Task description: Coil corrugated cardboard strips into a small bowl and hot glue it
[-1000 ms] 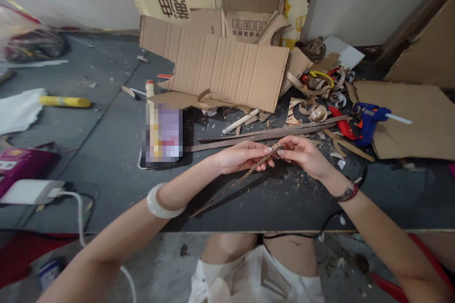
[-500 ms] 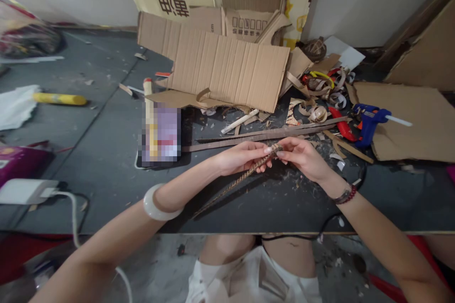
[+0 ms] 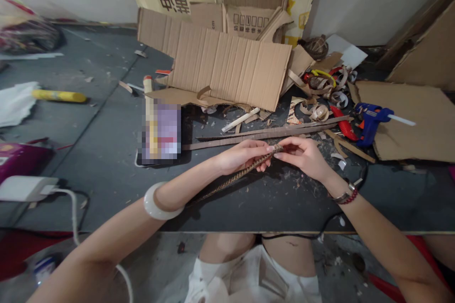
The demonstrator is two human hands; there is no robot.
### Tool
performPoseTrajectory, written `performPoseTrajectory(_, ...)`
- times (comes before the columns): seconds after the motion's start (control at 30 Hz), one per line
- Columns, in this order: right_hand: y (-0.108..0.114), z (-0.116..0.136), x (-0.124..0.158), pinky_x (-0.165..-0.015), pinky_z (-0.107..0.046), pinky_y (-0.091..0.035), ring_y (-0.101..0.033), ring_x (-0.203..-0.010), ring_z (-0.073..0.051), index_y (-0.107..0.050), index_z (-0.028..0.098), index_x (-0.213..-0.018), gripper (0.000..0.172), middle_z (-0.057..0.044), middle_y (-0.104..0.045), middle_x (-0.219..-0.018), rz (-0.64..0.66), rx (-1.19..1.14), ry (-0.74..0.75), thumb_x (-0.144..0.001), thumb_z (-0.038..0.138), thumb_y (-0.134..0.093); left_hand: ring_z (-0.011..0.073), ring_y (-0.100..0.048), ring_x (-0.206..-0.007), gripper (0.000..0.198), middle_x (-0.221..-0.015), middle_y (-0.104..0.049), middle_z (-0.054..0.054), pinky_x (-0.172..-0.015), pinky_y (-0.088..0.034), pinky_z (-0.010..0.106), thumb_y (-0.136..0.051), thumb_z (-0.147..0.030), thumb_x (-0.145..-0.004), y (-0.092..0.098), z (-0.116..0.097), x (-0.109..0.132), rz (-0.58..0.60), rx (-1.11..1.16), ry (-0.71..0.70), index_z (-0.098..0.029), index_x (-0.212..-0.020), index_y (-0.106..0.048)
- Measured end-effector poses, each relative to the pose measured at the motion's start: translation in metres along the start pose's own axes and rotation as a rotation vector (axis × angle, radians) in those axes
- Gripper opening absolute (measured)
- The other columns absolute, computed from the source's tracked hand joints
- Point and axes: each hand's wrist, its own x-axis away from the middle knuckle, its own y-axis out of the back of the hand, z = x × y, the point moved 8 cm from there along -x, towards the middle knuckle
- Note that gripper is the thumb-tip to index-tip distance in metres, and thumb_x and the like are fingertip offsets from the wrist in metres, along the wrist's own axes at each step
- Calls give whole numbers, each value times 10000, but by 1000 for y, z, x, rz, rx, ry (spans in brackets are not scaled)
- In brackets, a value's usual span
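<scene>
My left hand [image 3: 243,157], with a white bangle [image 3: 159,202] on the forearm, grips a long, thin braid of brown cardboard strips [image 3: 234,177] near its upper end. My right hand [image 3: 302,155] pinches the braid's tip, and its wrist carries a watch and a red beaded bracelet [image 3: 343,195]. The braid's tail slants down-left over the dark tabletop [image 3: 270,203], passing above my left forearm. Just beyond my hands lie several long brown strips [image 3: 263,133].
A corrugated cardboard sheet [image 3: 216,68] and curled strip scraps [image 3: 320,99] lie beyond my hands. A blue and orange hot glue gun [image 3: 369,123] rests on cardboard at right. A pixelated box [image 3: 159,135] stands left; a cable runs along the table's front edge.
The braid's tail has swung upward, lying flatter toward my left forearm. My hands have shifted slightly, and the view has tilted a little.
</scene>
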Motion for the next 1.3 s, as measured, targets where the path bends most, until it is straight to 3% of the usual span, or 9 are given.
performPoseTrajectory(0.13, -1, 0, 1, -724, -297, -525, -624, -768, -149, -682, 219, -977, 314, -20, -689, -857, 13, 2, -11, -704, 349, -764, 76, -560, -536, 340, -668, -628, 26, -518, -417, 205, -691, -410, -792, 0, 1, 0, 8, -1, 16, -86, -793, -586)
performPoseTrajectory(0.23, -2, 2, 2, -743, -312, -523, -634, -792, -166, -700, 211, -928, 275, -35, -706, -892, 29, 32, -15, -712, 373, -754, 74, -555, -532, 339, -659, -626, 22, -519, -418, 203, -690, -413, -793, -1, 3, 0, 14, -10, 26, -88, -787, -592)
performPoseTrajectory(0.37, 1, 4, 2, -654, -281, -493, -601, -705, -145, -713, 210, -871, 229, -26, -703, -831, 0, 139, 1, -720, 377, -748, 80, -561, -539, 363, -653, -626, 20, -504, -408, 200, -695, -445, -779, 2, 4, 0, -7, -37, 36, -95, -772, -599)
performPoseTrajectory(0.53, -1, 3, 1, -677, -279, -501, -630, -735, -152, -707, 211, -841, 197, -19, -710, -827, 26, 61, -12, -714, 354, -755, 74, -555, -533, 414, -651, -632, 37, -484, -383, 193, -666, -486, -792, 5, 8, -1, -5, -73, 59, -83, -713, -614)
performPoseTrajectory(0.8, 6, -3, -1, -437, -230, -366, -479, -466, -82, -658, 193, -772, 241, 27, -611, -594, -34, -93, -86, -690, 388, -773, 62, -541, -518, 334, -683, -637, 34, -474, -369, 185, -709, -403, -779, -2, -2, 1, 89, 63, -6, -82, -752, -620)
performPoseTrajectory(1.3, -4, -7, 1, -535, -227, -467, -570, -575, -89, -626, 183, -801, 272, 23, -634, -669, -8, -308, -188, -664, 350, -792, 93, -615, -651, 329, -808, -666, 59, -581, -473, 198, -730, -394, -766, -1, 1, 1, 64, 73, 26, -81, -834, -657)
